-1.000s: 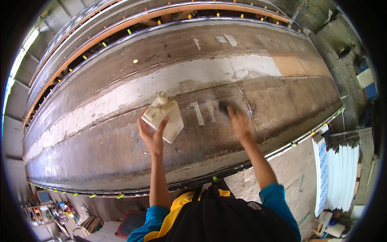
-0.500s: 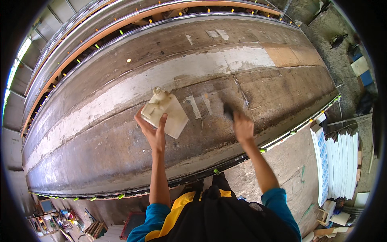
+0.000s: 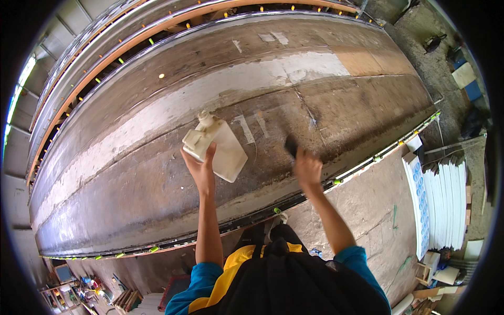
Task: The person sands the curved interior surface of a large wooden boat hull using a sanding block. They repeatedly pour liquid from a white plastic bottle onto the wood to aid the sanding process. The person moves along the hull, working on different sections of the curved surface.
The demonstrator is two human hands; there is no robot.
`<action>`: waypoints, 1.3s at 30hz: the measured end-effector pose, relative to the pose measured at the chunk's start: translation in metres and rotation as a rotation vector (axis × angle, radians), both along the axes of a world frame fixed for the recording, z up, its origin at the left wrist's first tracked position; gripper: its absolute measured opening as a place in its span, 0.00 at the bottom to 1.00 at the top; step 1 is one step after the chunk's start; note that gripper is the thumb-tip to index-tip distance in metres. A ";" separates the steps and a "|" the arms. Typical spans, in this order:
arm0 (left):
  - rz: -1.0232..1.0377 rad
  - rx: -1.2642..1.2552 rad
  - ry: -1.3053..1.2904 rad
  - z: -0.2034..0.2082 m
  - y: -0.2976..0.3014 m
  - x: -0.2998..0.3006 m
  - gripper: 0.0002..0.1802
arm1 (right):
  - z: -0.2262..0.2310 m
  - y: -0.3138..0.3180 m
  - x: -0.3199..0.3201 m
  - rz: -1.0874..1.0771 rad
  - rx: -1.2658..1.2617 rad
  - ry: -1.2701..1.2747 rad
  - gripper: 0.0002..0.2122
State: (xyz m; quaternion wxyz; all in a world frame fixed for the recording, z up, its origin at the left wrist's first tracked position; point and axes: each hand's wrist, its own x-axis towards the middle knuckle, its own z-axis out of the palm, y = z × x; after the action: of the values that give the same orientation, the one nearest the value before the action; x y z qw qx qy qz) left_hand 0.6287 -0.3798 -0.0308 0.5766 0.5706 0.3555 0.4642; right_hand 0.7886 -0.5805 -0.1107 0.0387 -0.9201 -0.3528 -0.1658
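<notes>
My left hand (image 3: 200, 170) is closed round an off-white plastic jug (image 3: 231, 152), its neck tilted away from me over the curved panel. In my right hand (image 3: 307, 169) is a dark tool (image 3: 292, 146), perhaps a brush; motion blur hides its exact kind. That hand is to the right of the jug, above the brown lower part of the panel. The large curved panel (image 3: 131, 168), brown and stained, has a long pale grey band (image 3: 210, 84) along it. Two short whitish strips (image 3: 244, 129) mark its surface between the jug and the dark tool.
Green and yellow clips (image 3: 336, 181) line the panel's near edge. Beyond its far edge stands orange-brown framing (image 3: 157, 31). White sheets (image 3: 443, 205) are stacked on the floor at the right. Tools and wood pieces (image 3: 126, 299) lie at lower left.
My right hand has shifted slightly left and toward me with the dark tool. The jug stays almost in place in my left hand, while the whole view has shifted a little.
</notes>
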 end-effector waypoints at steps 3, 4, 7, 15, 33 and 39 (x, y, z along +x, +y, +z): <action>0.011 0.044 -0.023 -0.006 -0.001 -0.015 0.36 | 0.018 0.013 -0.068 0.209 -0.012 0.266 0.14; -0.002 0.067 -0.005 -0.005 -0.001 -0.019 0.36 | 0.020 0.014 -0.076 0.291 -0.022 0.325 0.15; -0.029 0.110 0.007 -0.007 -0.003 -0.026 0.34 | 0.040 0.013 -0.069 0.362 -0.094 0.584 0.15; -0.185 0.571 0.266 0.011 -0.031 -0.028 0.31 | 0.037 -0.043 0.085 -0.223 0.119 0.424 0.19; -0.542 1.860 1.214 -0.006 -0.118 0.068 0.21 | 0.046 -0.161 0.068 -0.041 1.170 0.738 0.16; -0.561 1.881 1.188 -0.016 -0.136 0.102 0.19 | 0.060 -0.177 0.062 -0.105 1.158 0.713 0.16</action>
State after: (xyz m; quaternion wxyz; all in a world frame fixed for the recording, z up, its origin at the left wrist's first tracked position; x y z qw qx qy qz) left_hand 0.7303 -0.5154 -0.0469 -0.2536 0.9639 -0.0560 0.0586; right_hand 0.8504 -0.7578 -0.0506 0.6304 -0.7655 -0.1277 -0.0161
